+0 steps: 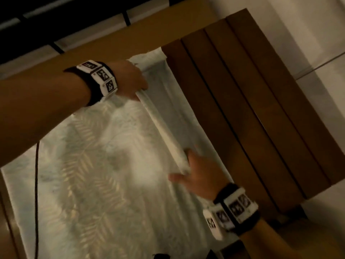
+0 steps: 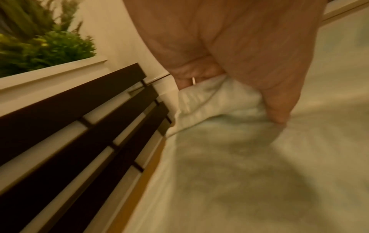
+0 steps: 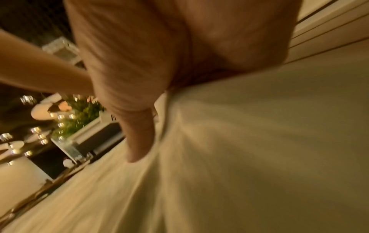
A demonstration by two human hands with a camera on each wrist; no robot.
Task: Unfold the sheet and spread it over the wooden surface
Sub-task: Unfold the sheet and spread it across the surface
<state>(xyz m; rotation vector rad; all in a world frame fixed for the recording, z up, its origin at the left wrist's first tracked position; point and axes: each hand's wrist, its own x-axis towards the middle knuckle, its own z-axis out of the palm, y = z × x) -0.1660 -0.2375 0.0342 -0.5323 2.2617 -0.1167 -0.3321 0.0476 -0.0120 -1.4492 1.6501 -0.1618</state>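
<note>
A pale sheet [image 1: 97, 165] with a faint leaf print lies across the light wooden surface [image 1: 130, 32], whose tan edge shows beyond it. Along the sheet's far side runs a raised, rolled fold [image 1: 164, 131]. My left hand [image 1: 134, 81] grips the upper end of that fold, and my right hand [image 1: 196, 172] grips its lower end. In the left wrist view my left hand [image 2: 229, 55] curls round a bunch of the sheet [image 2: 219, 173]. The right wrist view shows my right hand [image 3: 159, 47] gathering the sheet [image 3: 239, 157], with creases fanning out from the grip.
A dark slatted wooden panel [image 1: 242, 109] stands right beside the fold. A thin black cable [image 1: 36, 184] hangs over the sheet's left part. Green plants in a white planter [image 2: 40, 47] sit behind the slats. Pale floor [image 1: 317, 34] lies past the panel.
</note>
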